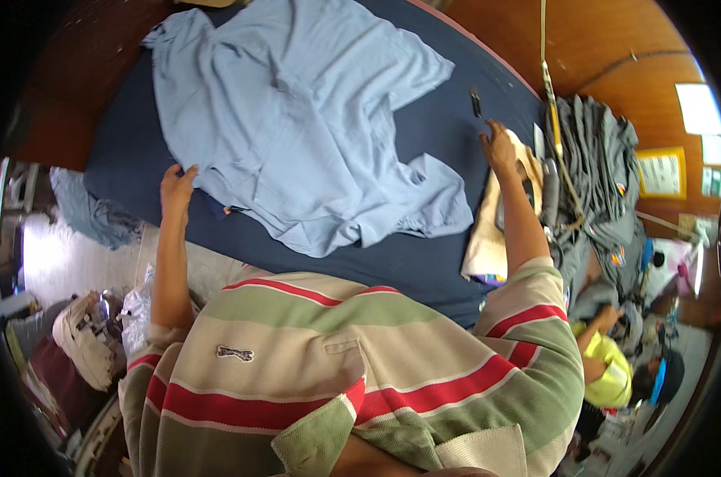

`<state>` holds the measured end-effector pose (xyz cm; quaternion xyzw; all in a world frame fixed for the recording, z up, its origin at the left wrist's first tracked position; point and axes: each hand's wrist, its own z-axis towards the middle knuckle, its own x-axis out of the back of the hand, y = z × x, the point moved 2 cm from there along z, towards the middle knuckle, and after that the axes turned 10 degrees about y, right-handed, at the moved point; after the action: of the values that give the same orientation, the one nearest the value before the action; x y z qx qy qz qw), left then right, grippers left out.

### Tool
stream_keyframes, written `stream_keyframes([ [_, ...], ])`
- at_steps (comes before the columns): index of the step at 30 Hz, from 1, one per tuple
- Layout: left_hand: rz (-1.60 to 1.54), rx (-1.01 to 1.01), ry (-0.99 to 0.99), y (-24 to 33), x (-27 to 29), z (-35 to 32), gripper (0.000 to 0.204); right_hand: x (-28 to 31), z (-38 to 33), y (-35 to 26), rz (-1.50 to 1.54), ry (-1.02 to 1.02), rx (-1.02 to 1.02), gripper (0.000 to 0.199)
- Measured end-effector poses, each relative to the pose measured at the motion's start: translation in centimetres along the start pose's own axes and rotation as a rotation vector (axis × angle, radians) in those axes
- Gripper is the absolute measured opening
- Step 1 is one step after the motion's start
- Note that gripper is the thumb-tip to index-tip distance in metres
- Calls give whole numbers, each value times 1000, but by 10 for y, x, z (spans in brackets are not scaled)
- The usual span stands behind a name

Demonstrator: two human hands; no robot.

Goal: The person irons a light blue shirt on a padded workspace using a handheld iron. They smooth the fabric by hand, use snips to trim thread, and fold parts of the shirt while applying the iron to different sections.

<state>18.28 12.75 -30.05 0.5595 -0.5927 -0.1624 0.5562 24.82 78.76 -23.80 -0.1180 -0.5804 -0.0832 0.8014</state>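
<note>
Against blue shirt point(297, 119), left fingers point(189, 176), slightly parted

Hands point(176, 189) point(499, 149) wide apart, forearms point(170, 270) point(522, 219) forward

Place: garment workshop or pressing room, judging by contents. Bench point(436, 135), broad, covered in dark blue cloth. Light blue garment point(297, 135), one, spread out thereon. Beige pad point(483, 242), at right, beside a grey-handled appliance point(549, 191), apparently an iron, partly hidden. Cord point(555, 131), hanging. Grey garments point(595, 159), massed together. Wood-toned wall point(650, 99), with white sheets point(698, 109) and yellow-framed notice point(662, 172). Co-worker point(608, 372) in yellow, lower right.
</note>
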Motion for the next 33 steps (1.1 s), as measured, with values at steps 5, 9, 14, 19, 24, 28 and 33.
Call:
stream_keyframes([
  [5, -179, -207, -143, 28, 5, -36, 36, -77, 52, -12, 209, 111, -142, 42],
  [9, -919, 177, -210, 4, 25, -52, 40, -83, 56, -3, 58, 58, -105, 32],
  [14, -1100, 490, -371, -21, 33, -54, 39, -60, 43, 9, 333, 218, -434, 32],
  [19, -925, 510, -462, -15, 29, -46, 41, -43, 48, -59, 16, 427, 16, 44],
  [24, -890, 534, -494, -19, 33, -32, 43, -77, 25, -199, 156, 119, 122, 41],
  [28, -908, 409, -434, -31, 41, -22, 45, -60, 9, -189, 330, 17, -34, 24],
  [33, -842, 376, -492, -40, 60, -9, 48, 27, -95, -95, 154, -184, 97, 19],
])
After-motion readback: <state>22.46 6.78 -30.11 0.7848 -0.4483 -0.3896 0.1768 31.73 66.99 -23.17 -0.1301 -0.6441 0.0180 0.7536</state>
